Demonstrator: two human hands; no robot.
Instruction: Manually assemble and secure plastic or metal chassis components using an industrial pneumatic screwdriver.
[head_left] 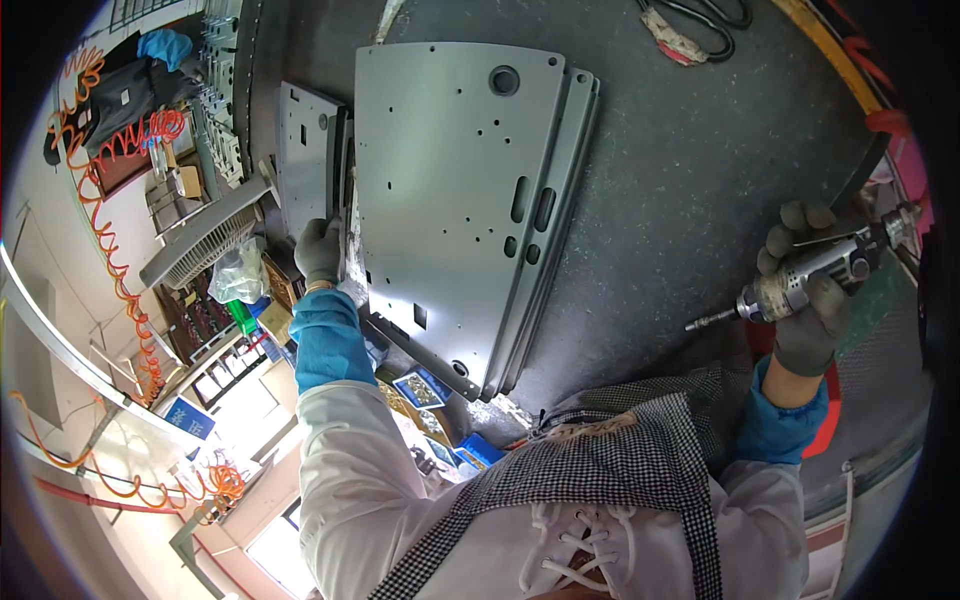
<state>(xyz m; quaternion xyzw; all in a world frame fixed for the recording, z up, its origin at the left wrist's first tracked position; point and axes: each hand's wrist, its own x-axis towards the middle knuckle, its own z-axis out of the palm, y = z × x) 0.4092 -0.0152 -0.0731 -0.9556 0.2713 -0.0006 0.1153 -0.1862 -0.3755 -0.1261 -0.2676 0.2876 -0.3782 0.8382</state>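
Observation:
My left hand (319, 251), in a grey glove, is closed at the near end of a narrow grey metal panel (303, 165) on the left. Its fingertips are partly hidden against the panel's edge. My right hand (808, 325), also gloved, wraps round a silver air drill (790, 288) at the right, whose thin bit points left. Between my hands lies a stack of large grey sheet-metal panels (450, 190). The top panel has small holes, a round opening at its far right corner and slots along its right side.
A dark worktable (660, 190) carries the panels. Black-handled cutters or pliers (690, 30) lie at the far right. Blue bins of small parts (422, 390) stand beyond the table's near left edge. Coiled orange air hoses (105, 240) hang at the left.

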